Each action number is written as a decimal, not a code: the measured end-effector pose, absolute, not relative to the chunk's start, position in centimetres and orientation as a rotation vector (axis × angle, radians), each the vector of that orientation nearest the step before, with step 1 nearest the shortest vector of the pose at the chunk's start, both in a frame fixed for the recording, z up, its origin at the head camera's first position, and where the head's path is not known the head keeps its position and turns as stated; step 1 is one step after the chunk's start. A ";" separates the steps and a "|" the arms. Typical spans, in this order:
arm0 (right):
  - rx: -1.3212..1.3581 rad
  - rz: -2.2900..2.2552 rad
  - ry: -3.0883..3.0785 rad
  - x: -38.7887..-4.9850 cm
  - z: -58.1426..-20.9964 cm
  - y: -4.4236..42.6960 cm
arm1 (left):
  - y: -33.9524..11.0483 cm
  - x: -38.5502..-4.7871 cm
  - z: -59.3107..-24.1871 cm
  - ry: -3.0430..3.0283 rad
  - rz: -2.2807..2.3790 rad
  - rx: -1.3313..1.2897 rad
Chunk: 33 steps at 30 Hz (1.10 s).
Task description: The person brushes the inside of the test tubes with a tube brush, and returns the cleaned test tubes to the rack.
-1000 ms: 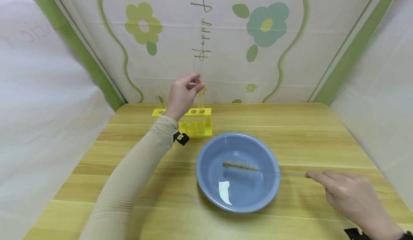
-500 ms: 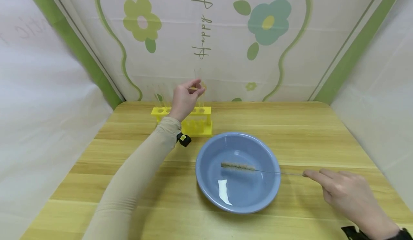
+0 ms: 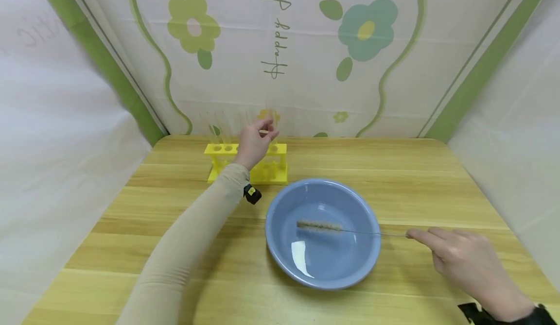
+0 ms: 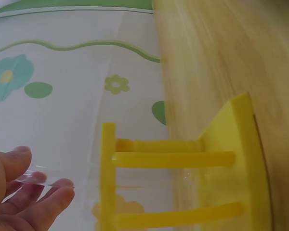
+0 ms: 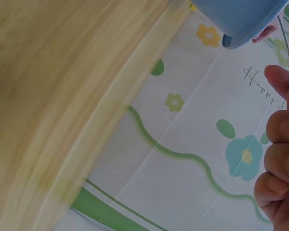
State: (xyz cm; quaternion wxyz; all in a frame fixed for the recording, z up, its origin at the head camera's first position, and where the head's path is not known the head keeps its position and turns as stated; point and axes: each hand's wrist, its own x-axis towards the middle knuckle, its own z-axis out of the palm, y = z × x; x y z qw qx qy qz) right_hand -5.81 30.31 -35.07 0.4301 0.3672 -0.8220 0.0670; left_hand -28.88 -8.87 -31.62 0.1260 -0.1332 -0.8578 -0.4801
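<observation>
My left hand (image 3: pixel 255 143) is above the yellow test tube rack (image 3: pixel 245 178) at the back of the table. Its thumb and fingers pinch a clear glass test tube (image 4: pixel 32 179), faint against the white cloth in the left wrist view. Several other clear tubes (image 3: pixel 214 128) stand upright in the rack, partly hidden by the hand. At the right, my right hand (image 3: pixel 459 262) grips the thin wire handle of a test tube brush (image 3: pixel 321 226). The brush's bristled end lies over the inside of the blue basin (image 3: pixel 372 262), its wire crossing the basin's right rim.
The basin stands in the middle of the wooden table (image 3: pixel 420 179), just in front of the rack and to its right. A white cloth wall (image 3: pixel 306 72) with printed flowers rises behind the table edge. More white cloth hangs at both sides.
My left hand has moved down toward the rack, lowering the test tube with it. The right hand and brush have shifted slightly left.
</observation>
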 end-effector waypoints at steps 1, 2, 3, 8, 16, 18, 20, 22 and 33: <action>0.917 0.165 -2.051 -5.8 -35.0 30.2 | -8.9 -28.9 -31.9 -2.510 -1.397 -0.379; 0.918 0.164 -2.051 -5.8 -35.0 30.2 | -9.0 -28.9 -32.1 -2.516 -1.398 -0.376; 0.917 0.163 -2.051 -5.9 -35.0 30.2 | -9.0 -28.9 -32.3 -2.527 -1.397 -0.370; 0.916 0.163 -2.060 -6.0 -35.4 30.3 | -8.9 -28.8 -33.0 -2.532 -1.424 -0.367; 0.916 0.168 -2.116 -6.1 -36.1 30.2 | -8.6 -28.8 -33.2 -2.523 -1.455 -0.353; 0.916 0.158 -2.150 -6.2 -36.2 30.1 | -8.7 -28.8 -33.2 -2.525 -1.467 -0.346; 0.909 0.152 -2.202 -6.2 -36.3 29.9 | -8.8 -28.7 -33.2 -2.528 -1.480 -0.341; 0.900 0.150 -2.267 -6.3 -36.3 29.6 | -8.9 -28.7 -33.2 -2.533 -1.490 -0.341; 0.887 0.257 -2.511 -7.3 -35.7 28.1 | -10.0 -27.0 -32.9 -2.639 -1.476 -0.419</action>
